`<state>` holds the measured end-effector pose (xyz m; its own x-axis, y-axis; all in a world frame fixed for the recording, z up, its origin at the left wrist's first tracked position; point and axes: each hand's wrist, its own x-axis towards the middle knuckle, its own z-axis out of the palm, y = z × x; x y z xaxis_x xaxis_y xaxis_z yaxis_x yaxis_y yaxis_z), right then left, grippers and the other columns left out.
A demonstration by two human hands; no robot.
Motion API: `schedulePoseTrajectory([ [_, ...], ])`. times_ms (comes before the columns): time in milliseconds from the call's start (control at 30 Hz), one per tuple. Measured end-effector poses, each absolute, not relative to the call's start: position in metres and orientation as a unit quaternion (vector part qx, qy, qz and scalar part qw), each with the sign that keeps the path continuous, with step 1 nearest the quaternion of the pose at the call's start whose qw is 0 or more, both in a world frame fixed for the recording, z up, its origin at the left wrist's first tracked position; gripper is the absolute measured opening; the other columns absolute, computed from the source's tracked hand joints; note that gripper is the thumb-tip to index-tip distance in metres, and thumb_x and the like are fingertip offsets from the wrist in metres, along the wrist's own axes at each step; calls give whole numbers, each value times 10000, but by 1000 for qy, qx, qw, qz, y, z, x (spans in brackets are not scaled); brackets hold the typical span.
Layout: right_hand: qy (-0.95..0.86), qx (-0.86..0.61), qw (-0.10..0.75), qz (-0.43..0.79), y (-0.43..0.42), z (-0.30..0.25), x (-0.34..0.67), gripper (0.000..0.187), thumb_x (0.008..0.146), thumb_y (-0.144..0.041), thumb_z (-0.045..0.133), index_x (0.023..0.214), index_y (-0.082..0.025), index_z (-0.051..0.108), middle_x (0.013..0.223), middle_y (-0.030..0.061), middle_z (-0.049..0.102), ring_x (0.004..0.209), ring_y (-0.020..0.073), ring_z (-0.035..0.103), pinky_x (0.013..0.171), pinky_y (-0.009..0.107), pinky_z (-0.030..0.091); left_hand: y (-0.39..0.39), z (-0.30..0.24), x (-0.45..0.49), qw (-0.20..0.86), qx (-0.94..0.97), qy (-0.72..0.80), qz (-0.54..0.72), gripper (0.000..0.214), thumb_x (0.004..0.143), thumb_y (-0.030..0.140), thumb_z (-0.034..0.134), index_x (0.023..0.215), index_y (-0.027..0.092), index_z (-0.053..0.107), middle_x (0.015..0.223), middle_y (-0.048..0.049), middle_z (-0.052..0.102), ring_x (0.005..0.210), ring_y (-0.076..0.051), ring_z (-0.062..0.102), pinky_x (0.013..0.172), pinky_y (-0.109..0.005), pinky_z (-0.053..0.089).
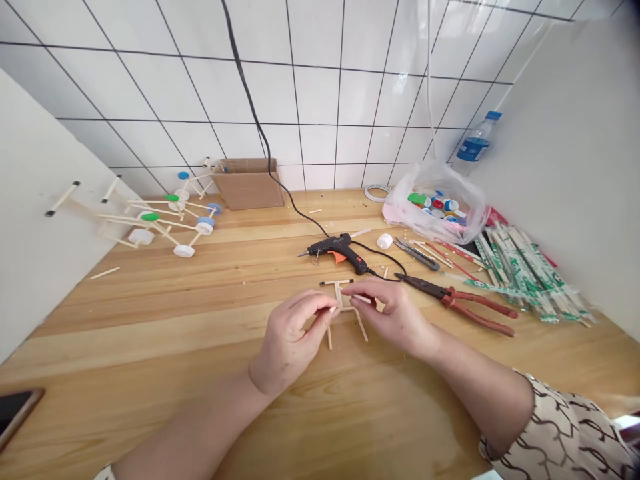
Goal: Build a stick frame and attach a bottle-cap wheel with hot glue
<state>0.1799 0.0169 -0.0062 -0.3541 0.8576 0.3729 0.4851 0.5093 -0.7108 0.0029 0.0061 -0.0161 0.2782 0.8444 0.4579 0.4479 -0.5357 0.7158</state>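
Stick frame (346, 309) on bench (200, 313) nr glue gun (345, 251), prob. part-built: legs & crossbars on, no caps yet (cf. capped models (149, 217) at L); R hand (395, 313) pinches short stick (361, 299), L hand (295, 333) grip unclear

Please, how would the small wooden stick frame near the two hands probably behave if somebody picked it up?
The stick frame is probably light, since it is made of a few thin sticks. The straight sticks suggest it would feel stiff rather than floppy. It may be fragile at its joints, where slim pieces meet.
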Motion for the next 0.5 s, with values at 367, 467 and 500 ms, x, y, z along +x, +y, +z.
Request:
schedulePoseTrajectory([
  [367, -772, -435, 377, 270, 23, -12, 185, 151, 843, -123, 501, 849, -153, 649, 775, 52, 653, 739, 146, 595, 698, 260, 467, 9, -23, 1, 198, 791, 441, 374, 110, 819, 168, 528, 825, 212, 629, 804, -26, 671, 742, -144, 618, 710, -241, 474],
  [467, -798, -406, 375, 241, 25, -15, 184, 162, 858, -114, 472, 846, -147, 631, 744, 54, 634, 725, 149, 579, 698, 265, 462, 10, -23, 3, 194, 796, 439, 369, 117, 819, 176, 524, 819, 219, 633, 814, -31, 678, 757, -155, 625, 714, -250, 486],
  [500, -804, -398, 377, 230, 25, -17, 183, 164, 864, -116, 464, 847, -142, 625, 739, 58, 627, 720, 150, 574, 693, 265, 461, 10, -23, 4, 193, 798, 434, 371, 119, 819, 172, 523, 820, 218, 632, 815, -33, 679, 762, -156, 626, 717, -250, 488],
])
